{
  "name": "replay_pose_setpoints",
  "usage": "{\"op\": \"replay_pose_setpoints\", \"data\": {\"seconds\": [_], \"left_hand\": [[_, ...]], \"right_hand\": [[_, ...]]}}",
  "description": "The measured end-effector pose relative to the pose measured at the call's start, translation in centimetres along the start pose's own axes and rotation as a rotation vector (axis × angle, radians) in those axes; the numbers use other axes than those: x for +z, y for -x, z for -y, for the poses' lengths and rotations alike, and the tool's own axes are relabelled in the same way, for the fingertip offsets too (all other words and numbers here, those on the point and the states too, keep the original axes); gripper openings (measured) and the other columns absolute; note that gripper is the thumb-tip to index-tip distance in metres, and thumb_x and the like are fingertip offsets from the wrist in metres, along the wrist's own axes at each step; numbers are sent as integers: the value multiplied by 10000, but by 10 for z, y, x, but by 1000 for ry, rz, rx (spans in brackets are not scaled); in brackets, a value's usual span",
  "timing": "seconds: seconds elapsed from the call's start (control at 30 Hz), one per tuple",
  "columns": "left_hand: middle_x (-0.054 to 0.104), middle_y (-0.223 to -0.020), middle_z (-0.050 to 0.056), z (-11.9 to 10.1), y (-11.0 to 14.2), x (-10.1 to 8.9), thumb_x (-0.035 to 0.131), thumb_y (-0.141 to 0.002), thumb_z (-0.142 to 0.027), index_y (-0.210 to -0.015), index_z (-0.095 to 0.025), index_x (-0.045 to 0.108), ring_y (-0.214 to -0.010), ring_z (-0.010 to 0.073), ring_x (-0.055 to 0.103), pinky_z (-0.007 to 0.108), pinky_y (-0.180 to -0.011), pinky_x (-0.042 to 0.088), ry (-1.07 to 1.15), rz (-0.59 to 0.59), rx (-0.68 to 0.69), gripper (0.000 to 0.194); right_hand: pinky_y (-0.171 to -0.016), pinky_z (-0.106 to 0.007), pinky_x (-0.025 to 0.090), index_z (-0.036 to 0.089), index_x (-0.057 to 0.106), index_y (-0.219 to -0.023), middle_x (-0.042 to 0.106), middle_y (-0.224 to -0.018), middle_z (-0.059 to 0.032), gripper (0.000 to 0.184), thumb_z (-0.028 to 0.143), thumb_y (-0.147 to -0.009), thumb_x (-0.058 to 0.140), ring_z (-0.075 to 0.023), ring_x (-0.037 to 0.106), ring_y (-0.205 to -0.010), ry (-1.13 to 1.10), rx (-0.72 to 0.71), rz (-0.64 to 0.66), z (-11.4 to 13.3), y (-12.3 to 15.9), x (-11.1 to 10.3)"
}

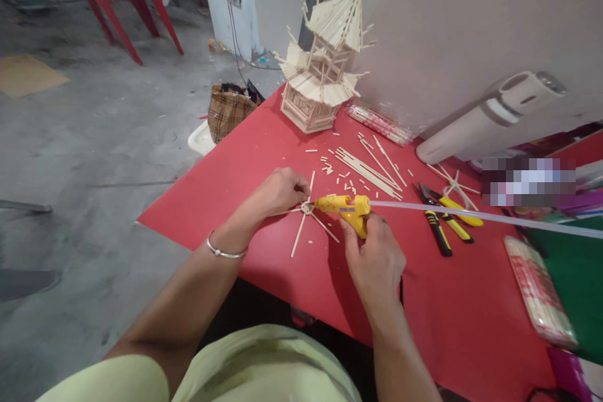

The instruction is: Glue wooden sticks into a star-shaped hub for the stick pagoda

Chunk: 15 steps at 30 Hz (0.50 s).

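Observation:
My right hand is wrapped around the handle of a yellow hot glue gun, with a long clear glue stick trailing from its back. The gun's nozzle is at the small hub of a star-shaped frame of thin wooden sticks, which lies on the red tabletop. My left hand is closed in a pinch just above the hub, beside an upper spoke. Whatever lies between its fingertips is too small to make out.
A stick-built pagoda stands at the back. Cut sticks and several short pieces lie ahead. Rightward are pliers, another stick star, a white cylinder and packs of sticks. A checked bag sits beyond the left edge.

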State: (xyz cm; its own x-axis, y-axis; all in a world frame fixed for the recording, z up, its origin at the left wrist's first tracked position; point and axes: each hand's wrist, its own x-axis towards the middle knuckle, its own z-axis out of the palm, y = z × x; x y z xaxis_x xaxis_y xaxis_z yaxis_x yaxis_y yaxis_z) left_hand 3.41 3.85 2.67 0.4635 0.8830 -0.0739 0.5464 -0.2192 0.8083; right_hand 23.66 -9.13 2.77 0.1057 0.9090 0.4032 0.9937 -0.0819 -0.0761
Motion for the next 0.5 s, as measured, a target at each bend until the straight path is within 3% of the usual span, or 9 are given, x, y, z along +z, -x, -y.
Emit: {"op": "replay_pose_setpoints", "data": {"seconds": [0.5], "left_hand": [[688, -624, -5, -8, 2, -4, 560, -689, -106, -711, -148, 760, -579, 114, 569, 228, -579, 396, 2, 24, -5, 206]], "right_hand": [[-617, -285, 322, 178, 615, -1037, 692, -946, -90, 514, 630, -990, 375, -211, 617, -803, -151, 116, 57, -4, -2, 6]]}}
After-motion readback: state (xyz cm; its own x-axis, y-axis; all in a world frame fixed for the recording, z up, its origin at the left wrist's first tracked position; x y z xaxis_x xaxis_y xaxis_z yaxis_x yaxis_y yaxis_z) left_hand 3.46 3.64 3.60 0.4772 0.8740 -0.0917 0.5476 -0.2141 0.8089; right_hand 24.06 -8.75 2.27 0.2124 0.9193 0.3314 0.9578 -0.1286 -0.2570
